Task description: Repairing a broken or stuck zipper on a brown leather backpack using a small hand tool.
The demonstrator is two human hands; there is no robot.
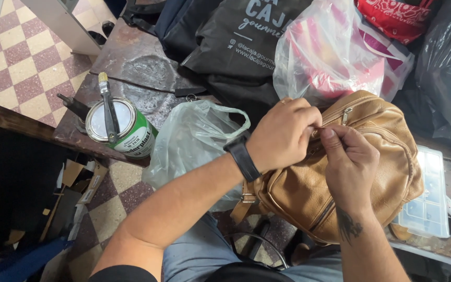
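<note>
A tan leather backpack (pixel 387 156) rests on my lap against the worktable's front edge. My left hand (pixel 283 133), with a black watch on its wrist, is closed in a pinch on the backpack's upper zipper line. My right hand (pixel 348 164) faces it, thumb and fingers pinching the same spot on the zipper. What is between the fingertips is hidden. A metal zipper pull (pixel 346 116) hangs just past my hands on the bag's top pocket.
A green-and-white tin (pixel 126 130) with a brush lying across its lid stands on the dark worktable (pixel 137 62). A clear plastic bag (pixel 194 141) hangs beside it. Black cloth bags (pixel 246 42), a plastic bag with pink contents (pixel 330 52) and a clear compartment box (pixel 431 193) surround the backpack.
</note>
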